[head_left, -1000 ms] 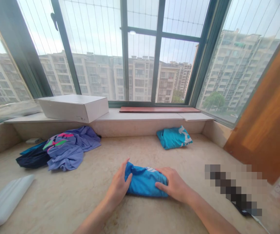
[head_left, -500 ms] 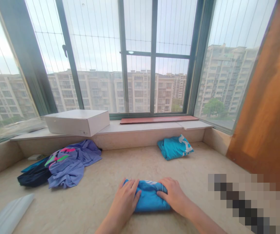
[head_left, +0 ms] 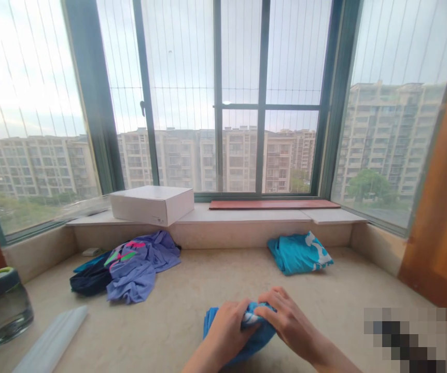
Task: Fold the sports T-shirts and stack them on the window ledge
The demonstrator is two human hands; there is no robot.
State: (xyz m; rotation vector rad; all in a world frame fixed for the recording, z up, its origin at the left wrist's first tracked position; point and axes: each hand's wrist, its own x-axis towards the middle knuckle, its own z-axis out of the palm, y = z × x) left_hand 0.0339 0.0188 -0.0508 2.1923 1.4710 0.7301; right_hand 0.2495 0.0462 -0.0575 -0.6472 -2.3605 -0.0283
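A bundle of folded blue cloth [head_left: 260, 339] with a white mark lies on the stone ledge in front of me, likely a garment. My left hand [head_left: 229, 326] is closed over its left and middle part, thumb across the front. My right hand [head_left: 285, 316] grips its upper right edge, fingers bent over the white-marked part. The bundle is bent between the two hands, and some of it is hidden under them. Farther back on the right is a folded teal garment [head_left: 295, 254] with a white print.
On the left lie a crumpled purple garment [head_left: 141, 267] and a dark garment [head_left: 89, 277]. A white box [head_left: 149, 204] and a reddish board [head_left: 274, 205] rest on the sill. At the left edge stand a clear jar [head_left: 3, 311] and a pale flat strip [head_left: 54, 336].
My hands have come closer together on the blue cloth, which went from a flat fold to a bent bundle. The view has shifted left and up, bringing the jar into sight.
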